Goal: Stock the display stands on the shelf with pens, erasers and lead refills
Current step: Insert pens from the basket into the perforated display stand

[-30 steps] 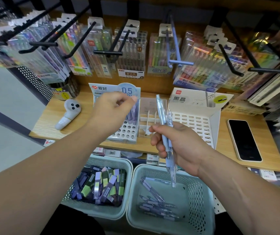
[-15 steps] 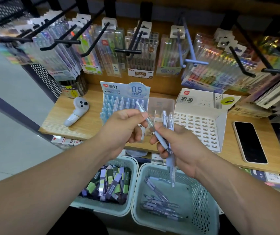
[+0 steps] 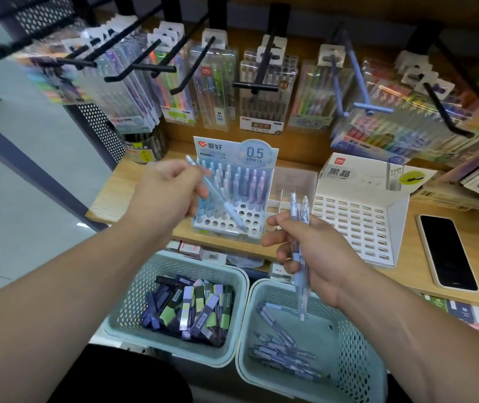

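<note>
Left grip (image 3: 168,196) pinching pen (image 3: 223,202), tip slanting over stand (image 3: 251,218), right grip (image 3: 313,251) clutching pens (image 3: 299,210)

floor (image 3: 29,175): pale grey | shelf (image 3: 122,190): light wood | side panel (image 3: 98,123): black perforated metal | hooks (image 3: 145,68): black

Just beyond the left hand (image 3: 165,196), the pen stand's (image 3: 257,216) back rows are packed with upright pens (image 3: 245,181), but the front holes nearest that hand are open. Above both hands black hooks (image 3: 257,86) hung with packs (image 3: 261,112) jut forward. Right of the right hand (image 3: 316,254), the white refill stand (image 3: 351,225) and a phone (image 3: 447,251) take up the shelf (image 3: 116,196).
</note>
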A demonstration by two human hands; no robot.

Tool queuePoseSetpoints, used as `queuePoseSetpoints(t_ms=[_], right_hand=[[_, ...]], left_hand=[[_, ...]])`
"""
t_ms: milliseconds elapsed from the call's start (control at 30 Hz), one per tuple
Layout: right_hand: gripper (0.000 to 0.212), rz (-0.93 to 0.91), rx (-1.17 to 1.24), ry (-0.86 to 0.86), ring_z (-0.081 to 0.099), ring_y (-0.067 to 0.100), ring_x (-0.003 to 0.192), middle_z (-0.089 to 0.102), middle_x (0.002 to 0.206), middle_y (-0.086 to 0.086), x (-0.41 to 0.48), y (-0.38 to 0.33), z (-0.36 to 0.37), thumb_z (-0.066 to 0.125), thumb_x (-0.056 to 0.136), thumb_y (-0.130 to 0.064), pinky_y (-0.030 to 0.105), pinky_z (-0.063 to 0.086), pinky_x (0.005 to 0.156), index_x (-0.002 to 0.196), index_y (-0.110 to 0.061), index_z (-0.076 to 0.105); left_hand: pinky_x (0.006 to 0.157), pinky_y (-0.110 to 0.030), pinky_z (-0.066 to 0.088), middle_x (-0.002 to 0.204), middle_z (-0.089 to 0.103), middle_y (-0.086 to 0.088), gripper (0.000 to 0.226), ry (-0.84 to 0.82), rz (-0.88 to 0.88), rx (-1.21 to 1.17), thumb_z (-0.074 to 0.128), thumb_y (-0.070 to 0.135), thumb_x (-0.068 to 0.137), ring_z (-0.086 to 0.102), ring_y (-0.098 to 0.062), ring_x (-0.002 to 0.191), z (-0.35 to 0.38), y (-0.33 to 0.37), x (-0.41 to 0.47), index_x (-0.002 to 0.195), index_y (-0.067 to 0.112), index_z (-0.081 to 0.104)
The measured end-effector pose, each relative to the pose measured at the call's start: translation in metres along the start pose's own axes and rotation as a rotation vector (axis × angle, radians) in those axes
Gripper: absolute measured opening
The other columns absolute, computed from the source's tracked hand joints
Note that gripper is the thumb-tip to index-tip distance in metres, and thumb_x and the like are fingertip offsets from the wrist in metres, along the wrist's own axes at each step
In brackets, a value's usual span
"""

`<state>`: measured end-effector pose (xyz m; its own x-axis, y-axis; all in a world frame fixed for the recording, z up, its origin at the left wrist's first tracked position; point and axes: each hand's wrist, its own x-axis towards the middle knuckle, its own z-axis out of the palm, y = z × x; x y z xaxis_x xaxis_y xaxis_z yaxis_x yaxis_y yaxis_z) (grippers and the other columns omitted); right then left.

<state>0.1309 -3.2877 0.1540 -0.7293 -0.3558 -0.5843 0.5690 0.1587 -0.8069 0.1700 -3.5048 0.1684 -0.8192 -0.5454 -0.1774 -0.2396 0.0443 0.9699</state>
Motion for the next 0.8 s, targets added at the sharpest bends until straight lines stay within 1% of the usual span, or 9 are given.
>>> queuePoseSetpoints(t_ms=[67, 133, 200, 267, 333, 433, 567, 700, 800], right_hand=[[0.022, -0.007, -0.014, 0.017, 0.049, 0.014, 0.054, 0.073, 0.081, 0.010, 0.001, 0.000, -0.002, 0.057, 0.102, -0.025, 0.022, 0.032, 0.043, 0.114, -0.008, 0.065], [0.022, -0.014, -0.028, 0.020, 0.049, 0.013, 0.055, 0.073, 0.080, 0.009, 0.000, 0.000, -0.001, 0.058, 0.102, -0.026, 0.022, 0.033, 0.044, 0.113, -0.009, 0.066], [0.023, -0.019, -0.045, 0.012, 0.049, 0.013, 0.055, 0.073, 0.080, 0.008, 0.000, -0.001, 0.000, 0.058, 0.102, -0.028, 0.023, 0.034, 0.046, 0.113, -0.010, 0.066], [0.023, -0.020, -0.056, 0.001, 0.050, 0.013, 0.056, 0.073, 0.080, 0.007, -0.002, -0.001, 0.001, 0.058, 0.102, -0.030, 0.023, 0.034, 0.047, 0.113, -0.011, 0.066], [0.024, -0.019, -0.062, -0.002, 0.050, 0.013, 0.056, 0.073, 0.080, 0.007, -0.002, 0.000, 0.000, 0.058, 0.102, -0.031, 0.024, 0.034, 0.047, 0.113, -0.011, 0.066], [0.025, -0.022, -0.062, 0.001, 0.050, 0.013, 0.057, 0.073, 0.080, 0.007, -0.002, -0.001, -0.003, 0.059, 0.101, -0.031, 0.024, 0.034, 0.047, 0.113, -0.011, 0.066], [0.025, -0.029, -0.047, 0.001, 0.050, 0.013, 0.056, 0.072, 0.079, 0.007, -0.003, -0.003, -0.007, 0.059, 0.101, -0.031, 0.023, 0.034, 0.046, 0.112, -0.010, 0.066], [0.024, -0.038, -0.030, 0.001, 0.049, 0.013, 0.054, 0.072, 0.078, 0.007, -0.005, -0.006, -0.009, 0.059, 0.101, -0.030, 0.022, 0.033, 0.045, 0.111, -0.009, 0.067], [0.025, -0.041, -0.030, 0.000, 0.049, 0.013, 0.055, 0.072, 0.078, 0.007, -0.006, -0.006, -0.010, 0.059, 0.101, -0.030, 0.023, 0.034, 0.046, 0.112, -0.009, 0.066]], left_hand=[[0.046, -0.025, 0.032, 0.060, 0.061, -0.014, 0.029, 0.027, 0.135, 0.265, 0.064, 0.019, 0.092, 0.040, -0.019, 0.042, -0.013, -0.009, 0.008, 0.066, 0.007, 0.065], [0.050, -0.026, 0.033, 0.055, 0.055, -0.014, 0.036, 0.027, 0.263, 0.519, 0.067, 0.023, 0.091, 0.038, -0.017, 0.046, -0.021, -0.020, 0.013, 0.061, 0.004, 0.059], [0.051, -0.026, 0.031, 0.051, 0.047, -0.007, 0.040, 0.031, 0.355, 0.691, 0.066, 0.021, 0.089, 0.034, -0.013, 0.047, -0.021, -0.029, 0.019, 0.058, 0.004, 0.049], [0.048, -0.025, 0.028, 0.050, 0.045, 0.000, 0.043, 0.039, 0.391, 0.782, 0.066, 0.019, 0.089, 0.036, -0.013, 0.047, -0.018, -0.036, 0.023, 0.055, 0.010, 0.042], [0.047, -0.023, 0.026, 0.053, 0.051, 0.000, 0.043, 0.042, 0.407, 0.834, 0.064, 0.018, 0.090, 0.040, -0.011, 0.049, -0.015, -0.040, 0.027, 0.054, 0.015, 0.041], [0.047, -0.025, 0.026, 0.056, 0.056, -0.008, 0.041, 0.006, 0.363, 0.876, 0.064, 0.019, 0.091, 0.042, -0.010, 0.051, -0.012, -0.044, 0.030, 0.056, 0.011, 0.045], [0.044, -0.019, 0.024, 0.057, 0.057, -0.017, 0.044, -0.032, 0.301, 0.873, 0.066, 0.021, 0.093, 0.043, -0.021, 0.052, -0.011, -0.045, 0.031, 0.059, -0.001, 0.049], [0.053, -0.026, 0.037, 0.066, 0.067, -0.014, 0.039, -0.020, 0.271, 0.882, 0.064, 0.024, 0.094, 0.057, -0.025, 0.062, -0.009, -0.044, 0.033, 0.065, -0.002, 0.060], [0.051, -0.024, 0.036, 0.064, 0.065, -0.013, 0.038, -0.006, 0.265, 0.890, 0.064, 0.023, 0.094, 0.054, -0.022, 0.059, -0.007, -0.045, 0.032, 0.064, -0.001, 0.060]])
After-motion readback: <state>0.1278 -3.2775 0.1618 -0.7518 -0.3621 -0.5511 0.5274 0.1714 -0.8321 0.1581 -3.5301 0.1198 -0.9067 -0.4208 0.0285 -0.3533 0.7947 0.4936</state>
